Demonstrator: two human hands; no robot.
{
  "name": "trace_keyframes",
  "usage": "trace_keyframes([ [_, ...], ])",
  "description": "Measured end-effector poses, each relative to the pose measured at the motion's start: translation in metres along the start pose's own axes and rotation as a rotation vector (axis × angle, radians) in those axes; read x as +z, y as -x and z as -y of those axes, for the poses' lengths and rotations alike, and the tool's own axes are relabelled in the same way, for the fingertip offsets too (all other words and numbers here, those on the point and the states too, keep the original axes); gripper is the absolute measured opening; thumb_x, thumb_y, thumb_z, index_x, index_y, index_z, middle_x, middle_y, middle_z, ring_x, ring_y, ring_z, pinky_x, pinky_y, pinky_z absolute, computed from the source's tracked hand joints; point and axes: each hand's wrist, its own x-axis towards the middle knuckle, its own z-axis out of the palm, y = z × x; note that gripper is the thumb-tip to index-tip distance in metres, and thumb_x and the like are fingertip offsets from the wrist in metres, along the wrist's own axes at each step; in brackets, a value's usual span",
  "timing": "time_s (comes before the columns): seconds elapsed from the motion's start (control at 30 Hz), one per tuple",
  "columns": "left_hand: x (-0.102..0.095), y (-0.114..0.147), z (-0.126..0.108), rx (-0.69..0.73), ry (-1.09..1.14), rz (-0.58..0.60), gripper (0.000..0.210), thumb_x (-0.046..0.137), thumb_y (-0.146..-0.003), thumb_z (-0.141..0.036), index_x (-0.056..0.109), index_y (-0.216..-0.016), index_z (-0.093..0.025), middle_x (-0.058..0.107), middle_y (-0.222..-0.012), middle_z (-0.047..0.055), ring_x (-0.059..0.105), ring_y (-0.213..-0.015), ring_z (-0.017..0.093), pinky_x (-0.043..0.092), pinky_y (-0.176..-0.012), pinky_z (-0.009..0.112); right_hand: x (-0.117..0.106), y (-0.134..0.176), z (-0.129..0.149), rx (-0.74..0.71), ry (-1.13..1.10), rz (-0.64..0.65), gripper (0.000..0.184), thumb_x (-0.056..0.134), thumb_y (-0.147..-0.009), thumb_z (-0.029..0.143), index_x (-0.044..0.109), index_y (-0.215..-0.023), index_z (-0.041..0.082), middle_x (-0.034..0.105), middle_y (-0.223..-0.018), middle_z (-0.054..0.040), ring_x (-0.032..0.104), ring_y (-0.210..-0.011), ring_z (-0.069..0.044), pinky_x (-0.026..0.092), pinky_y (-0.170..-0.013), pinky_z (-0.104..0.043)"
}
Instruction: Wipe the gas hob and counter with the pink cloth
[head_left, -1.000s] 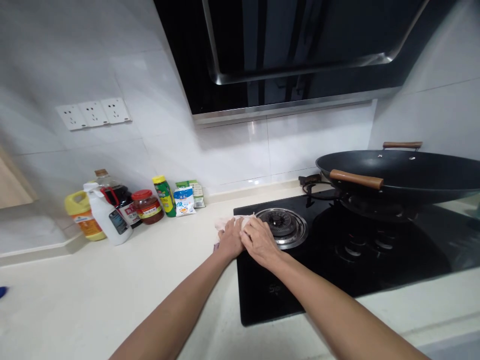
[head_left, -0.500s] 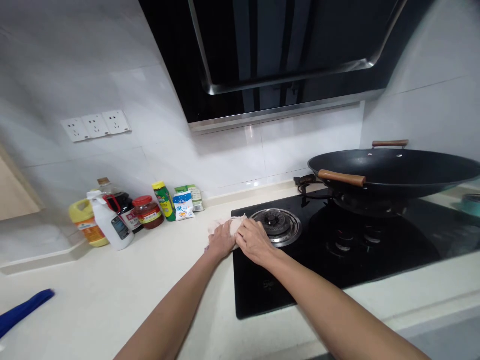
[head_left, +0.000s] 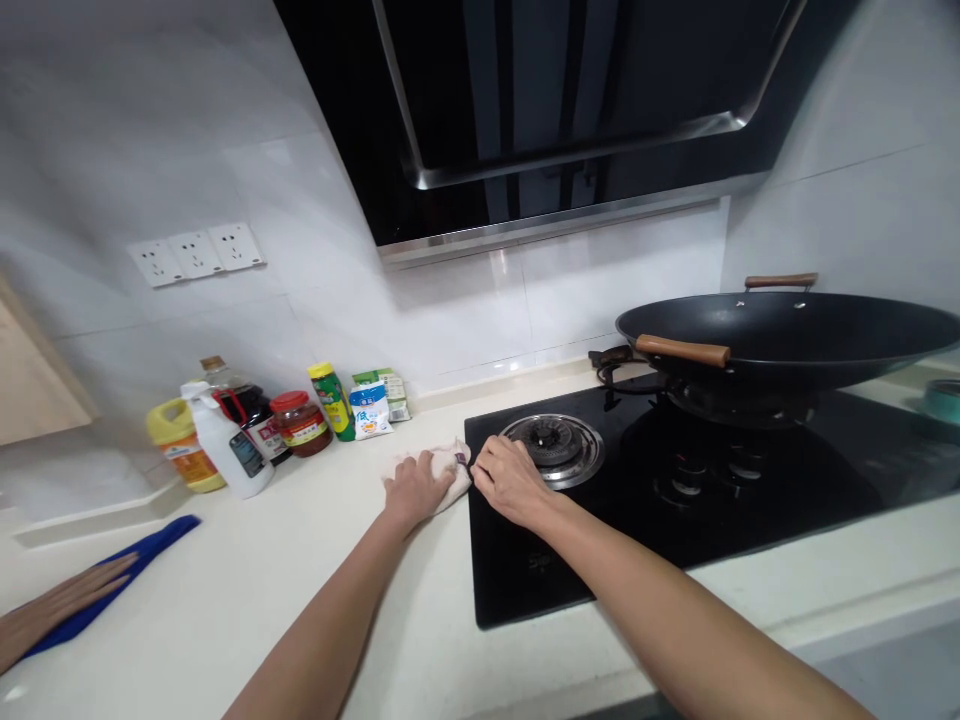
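My left hand (head_left: 417, 490) presses down on a pale cloth (head_left: 448, 468), which lies crumpled on the counter just left of the black gas cooktop (head_left: 540, 560). Its fingers curl over the cloth. At the cooktop's left edge, beside the bare burner (head_left: 555, 448), my right hand (head_left: 513, 482) is closed with bent fingers. What those fingertips hold, if anything, is hidden. The cloth's right end comes close to the right fingertips; whether they touch I cannot tell.
A large black wok (head_left: 787, 340) sits on the far right burner. Along the wall stand a spray bottle (head_left: 229, 445), a red-lidded jar (head_left: 300, 425), a green shaker (head_left: 332, 402) and seasoning bags (head_left: 370, 412). Another person's hand (head_left: 71, 605) lies on a blue cloth (head_left: 161, 540) at left.
My left hand and the pale cloth have slid left, away from the burner and my right hand. Another person's hand has come into view at left, and the blue cloth has moved right.
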Motion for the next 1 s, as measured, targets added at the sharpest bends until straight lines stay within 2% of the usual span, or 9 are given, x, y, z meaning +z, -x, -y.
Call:
trace_keyframes([
  [0.13, 0.005, 0.004, 0.001, 0.001, 0.012, -0.053, 0.047, 0.039, -0.091, -0.057, 0.050, -0.121, -0.021, 0.057, -0.125, 0.016, 0.050, -0.121, 0.035, 0.036, -0.099, 0.056, 0.002, 0.000, -0.002, 0.004, -0.011, 0.026, 0.022, 0.049, -0.099, 0.025, 0.067, -0.088, 0.018, 0.061, -0.097, -0.0055, 0.051, -0.092, -0.017, 0.033, -0.081, -0.033],
  [0.43, 0.011, 0.009, 0.005, 0.045, 0.073, -0.024, 0.049, 0.039, -0.091, -0.058, 0.049, -0.123, -0.023, 0.059, -0.124, 0.014, 0.051, -0.120, 0.034, 0.035, -0.100, 0.054, 0.009, 0.003, -0.003, 0.001, -0.028, 0.060, 0.022, 0.049, -0.098, 0.024, 0.066, -0.084, 0.019, 0.061, -0.096, -0.0044, 0.052, -0.093, -0.017, 0.033, -0.081, -0.033],
  [0.57, 0.004, 0.014, 0.001, 0.135, 0.126, 0.022, 0.047, 0.041, -0.090, -0.058, 0.050, -0.120, -0.024, 0.058, -0.125, 0.013, 0.049, -0.123, 0.034, 0.034, -0.100, 0.053, 0.009, 0.003, -0.005, -0.003, -0.025, 0.053, 0.021, 0.049, -0.098, 0.025, 0.064, -0.085, 0.018, 0.061, -0.095, -0.0047, 0.052, -0.091, -0.017, 0.032, -0.080, -0.033],
  [0.73, -0.013, 0.025, -0.011, 0.240, 0.188, 0.061, 0.039, 0.047, -0.087, -0.059, 0.055, -0.104, -0.025, 0.060, -0.117, 0.009, 0.051, -0.119, 0.032, 0.036, -0.097, 0.048, 0.011, 0.002, -0.008, 0.008, -0.034, 0.037, 0.021, 0.049, -0.098, 0.023, 0.063, -0.083, 0.018, 0.061, -0.095, -0.0039, 0.052, -0.090, -0.017, 0.032, -0.079, -0.033],
  [1.0, -0.018, 0.034, -0.018, 0.312, 0.281, -0.029, 0.020, 0.055, -0.086, -0.043, 0.053, -0.088, -0.024, 0.059, -0.103, 0.004, 0.053, -0.107, 0.025, 0.037, -0.094, 0.039, 0.011, 0.003, -0.007, 0.021, -0.056, 0.052, 0.021, 0.049, -0.097, 0.022, 0.063, -0.082, 0.018, 0.060, -0.094, -0.0036, 0.051, -0.090, -0.017, 0.032, -0.080, -0.034],
])
